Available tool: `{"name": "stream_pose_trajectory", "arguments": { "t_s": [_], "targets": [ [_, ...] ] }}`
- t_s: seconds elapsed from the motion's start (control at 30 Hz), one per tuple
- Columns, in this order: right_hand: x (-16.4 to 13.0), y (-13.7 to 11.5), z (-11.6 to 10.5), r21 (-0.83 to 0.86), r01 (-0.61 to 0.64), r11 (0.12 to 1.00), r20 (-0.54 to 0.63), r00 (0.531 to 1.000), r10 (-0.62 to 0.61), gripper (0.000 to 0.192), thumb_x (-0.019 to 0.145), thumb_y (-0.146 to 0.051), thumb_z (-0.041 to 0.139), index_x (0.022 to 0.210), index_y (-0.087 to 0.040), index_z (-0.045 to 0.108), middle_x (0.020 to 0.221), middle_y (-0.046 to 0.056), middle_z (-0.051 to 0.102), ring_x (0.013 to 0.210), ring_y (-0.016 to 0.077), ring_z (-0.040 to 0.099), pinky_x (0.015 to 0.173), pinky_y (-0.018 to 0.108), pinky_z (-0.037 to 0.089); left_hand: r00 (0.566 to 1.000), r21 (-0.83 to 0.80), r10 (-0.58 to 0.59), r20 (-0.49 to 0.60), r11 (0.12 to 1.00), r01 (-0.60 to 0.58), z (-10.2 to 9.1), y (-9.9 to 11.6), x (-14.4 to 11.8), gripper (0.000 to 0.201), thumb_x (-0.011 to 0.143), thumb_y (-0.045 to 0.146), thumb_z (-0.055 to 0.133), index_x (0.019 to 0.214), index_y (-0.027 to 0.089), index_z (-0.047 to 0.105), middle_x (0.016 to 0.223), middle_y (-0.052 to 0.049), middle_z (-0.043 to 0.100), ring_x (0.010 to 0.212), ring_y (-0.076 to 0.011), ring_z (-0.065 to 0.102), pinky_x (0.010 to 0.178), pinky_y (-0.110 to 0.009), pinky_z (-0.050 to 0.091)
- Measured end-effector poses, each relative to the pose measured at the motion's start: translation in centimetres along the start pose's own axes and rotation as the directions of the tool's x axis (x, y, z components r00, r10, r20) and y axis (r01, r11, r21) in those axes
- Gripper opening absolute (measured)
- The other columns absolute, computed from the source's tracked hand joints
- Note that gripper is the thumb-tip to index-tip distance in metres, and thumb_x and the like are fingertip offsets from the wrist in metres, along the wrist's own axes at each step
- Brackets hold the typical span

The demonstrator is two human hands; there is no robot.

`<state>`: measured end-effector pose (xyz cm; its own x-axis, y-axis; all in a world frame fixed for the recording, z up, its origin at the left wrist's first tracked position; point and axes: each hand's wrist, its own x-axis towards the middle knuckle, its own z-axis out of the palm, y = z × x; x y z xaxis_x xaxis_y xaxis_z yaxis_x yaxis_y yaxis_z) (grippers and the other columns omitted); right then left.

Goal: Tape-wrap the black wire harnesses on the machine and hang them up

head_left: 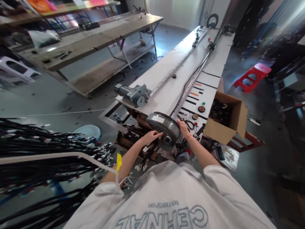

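A round grey drum-shaped machine (164, 124) with a white label stands at the near end of the long white table. In front of it, my left hand (152, 137) is closed, its fingertips pinching a dark cable harness (152, 151). Lower ends of the harness hang toward my lap, with white connectors. My right hand (183, 128) is at the drum's right rim, fingers curled together; what they hold is hidden. A black cable bundle (184, 90) runs from the far part of the table down to the drum.
A grey motor unit (133, 93) sits at the table's left corner. Tape rolls (201, 109) and tape strips lie on the right side. An open cardboard box (224, 127) of dark rolls stands right. Many black harnesses (47, 152) hang left. A red stool (254, 76) stands beyond.
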<state>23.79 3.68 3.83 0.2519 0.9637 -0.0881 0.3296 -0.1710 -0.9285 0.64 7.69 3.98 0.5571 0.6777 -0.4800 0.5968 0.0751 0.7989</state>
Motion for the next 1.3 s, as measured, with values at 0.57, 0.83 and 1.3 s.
{"name": "stream_pose_trajectory", "arguments": {
  "t_s": [0.57, 0.83, 1.3],
  "targets": [
    [-12.3, 1.9, -5.9, -0.162, -0.152, 0.975, 0.025, 0.987, 0.158, 0.020, 0.076, -0.035, 0.061, 0.088, -0.018, 0.059, 0.090, 0.009, 0.062, 0.087, 0.0244, 0.058, 0.084, 0.039, 0.048, 0.930, 0.411, 0.216, -0.296, 0.908, -0.080, -5.2, 1.0, -3.4, 0.032, 0.089, 0.036, 0.050, 0.107, 0.015, 0.066, 0.094, -0.009, 0.074, 0.072, -0.0202, 0.067, 0.079, -0.030, 0.051],
    [-11.3, -6.2, 7.3, 0.362, -0.696, 0.620, 0.868, 0.495, 0.049, 0.072, 0.074, -0.090, 0.037, 0.070, -0.021, 0.058, 0.075, 0.012, 0.065, 0.075, 0.0266, 0.067, 0.065, 0.038, 0.052, 0.923, 0.565, 0.253, -0.290, 0.824, -0.048, -5.5, 2.1, -3.9, 0.032, 0.091, 0.035, 0.050, 0.108, 0.015, 0.068, 0.108, -0.012, 0.072, 0.101, -0.0253, 0.066, 0.090, -0.030, 0.048],
    [-8.6, 1.8, -3.2, -0.145, -0.501, 0.853, -0.124, 0.865, 0.487, 0.047, 0.084, -0.064, 0.049, 0.064, -0.022, 0.053, 0.063, 0.009, 0.061, 0.066, 0.0238, 0.063, 0.062, 0.033, 0.048, 0.939, 0.723, 0.068, -0.336, 0.658, 0.211, -2.0, 0.7, -0.2, 0.033, 0.090, 0.006, 0.036, 0.112, 0.002, 0.060, 0.098, -0.027, 0.066, 0.101, -0.0328, 0.067, 0.084, -0.036, 0.050]
  ]
}}
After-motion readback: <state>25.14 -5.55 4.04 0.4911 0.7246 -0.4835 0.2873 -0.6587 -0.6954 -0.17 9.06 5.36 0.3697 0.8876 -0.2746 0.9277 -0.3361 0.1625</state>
